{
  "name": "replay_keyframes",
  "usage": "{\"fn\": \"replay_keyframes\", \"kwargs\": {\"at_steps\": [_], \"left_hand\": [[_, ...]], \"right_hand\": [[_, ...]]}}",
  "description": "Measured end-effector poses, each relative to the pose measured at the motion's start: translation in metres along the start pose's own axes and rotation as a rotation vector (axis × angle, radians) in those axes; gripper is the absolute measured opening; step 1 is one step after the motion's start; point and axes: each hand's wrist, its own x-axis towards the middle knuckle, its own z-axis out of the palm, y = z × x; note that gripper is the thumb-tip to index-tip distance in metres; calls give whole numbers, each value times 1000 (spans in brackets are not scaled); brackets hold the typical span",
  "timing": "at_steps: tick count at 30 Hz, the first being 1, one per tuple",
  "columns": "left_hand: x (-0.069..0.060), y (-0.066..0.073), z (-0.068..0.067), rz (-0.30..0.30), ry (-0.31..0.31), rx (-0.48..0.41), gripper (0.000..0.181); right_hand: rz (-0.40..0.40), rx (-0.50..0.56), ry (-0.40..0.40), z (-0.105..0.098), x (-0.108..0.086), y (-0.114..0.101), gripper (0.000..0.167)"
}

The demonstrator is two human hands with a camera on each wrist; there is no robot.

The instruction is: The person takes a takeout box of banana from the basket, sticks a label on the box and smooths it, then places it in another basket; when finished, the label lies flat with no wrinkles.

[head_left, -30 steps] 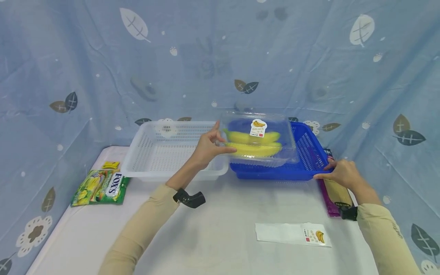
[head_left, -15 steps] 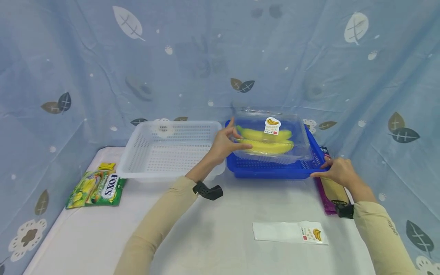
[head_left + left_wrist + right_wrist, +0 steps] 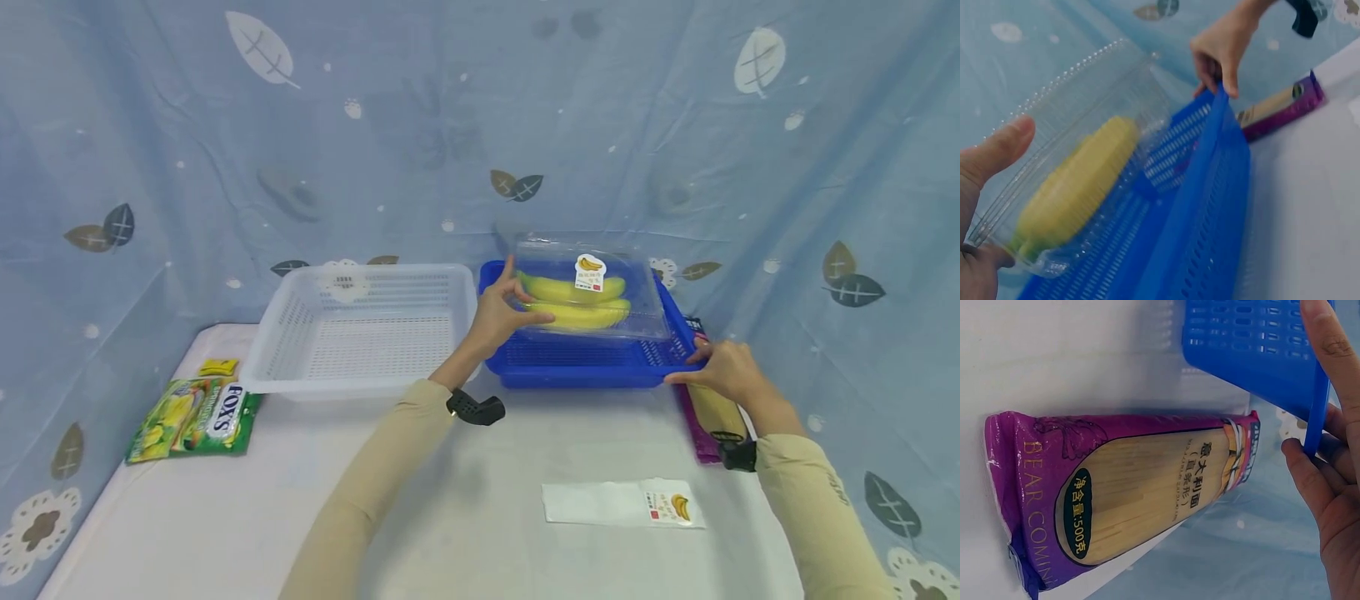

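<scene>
My left hand (image 3: 495,315) grips the left edge of a clear plastic box (image 3: 630,287) with its thumb on the near side. Two yellow bananas (image 3: 577,315) lie inside it, under a lid with a banana sticker (image 3: 590,273). The box is over the blue basket (image 3: 577,377), tilted in the left wrist view; whether it touches the basket floor cannot be seen. My right hand (image 3: 726,371) pinches the basket's right rim between thumb and fingers. Just below that hand lies a purple pack of spaghetti (image 3: 1141,494).
A white basket (image 3: 360,385) stands left of the blue one. At the far left are a green FOX'S candy bag (image 3: 198,421) and a small yellow packet (image 3: 218,367). A white paper strip with a banana label (image 3: 600,502) lies in front. A blue patterned curtain (image 3: 420,125) hangs behind.
The left hand has carried the box of bananas rightward, from partly beside the white basket to over the blue basket, and slightly lower. The right hand keeps its hold on the rim.
</scene>
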Motion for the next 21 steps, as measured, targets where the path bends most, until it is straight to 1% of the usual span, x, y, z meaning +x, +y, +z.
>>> {"fn": "replay_keyframes", "kwargs": {"at_steps": [6,9,12,16,21], "left_hand": [[7,-19,8,-16,48,18,34],[8,-27,11,-27,65,26,33],[8,-31,15,-52,79,31,32],[8,-33,22,-84,83,30,33],[7,-40,30,-133,87,67,34]], "right_hand": [[1,1,13,0,0,0,64],[7,19,14,1,3,-2,64],[14,35,7,0,3,-3,66],[23,39,-1,-2,2,-3,68],[32,28,-5,-3,0,-3,66]]}}
